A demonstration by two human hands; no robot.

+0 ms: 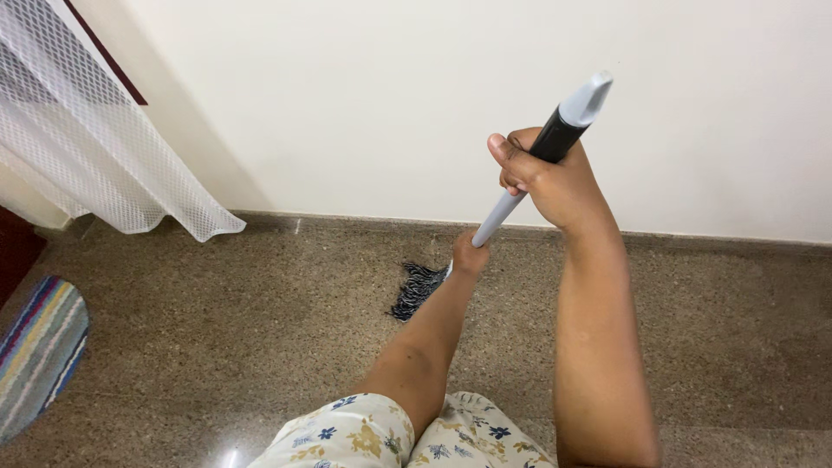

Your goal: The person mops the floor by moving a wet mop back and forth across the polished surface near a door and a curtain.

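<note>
So both hands are wrapped tight around the mop handle [520,191] mid-frame: right hand [550,178] up on the black grip, left hand [469,256] lower on the grey shaft. Mop head [418,289] sits on the speckled floor [260,347] by the wall [390,104]; curtain [95,130] upper left.

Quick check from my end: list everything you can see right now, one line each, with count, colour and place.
mop: one, grey handle with black grip, dark stringy head on the floor near the wall
floor: one, speckled brown stone
wall: one, off-white, straight ahead
curtain: one, white mesh, upper left
rug: one, striped multicolour, left edge
floral garment: one, cream with blue and tan flowers, bottom centre
left hand: one, gripping the handle lower down
right hand: one, gripping the black grip
</note>
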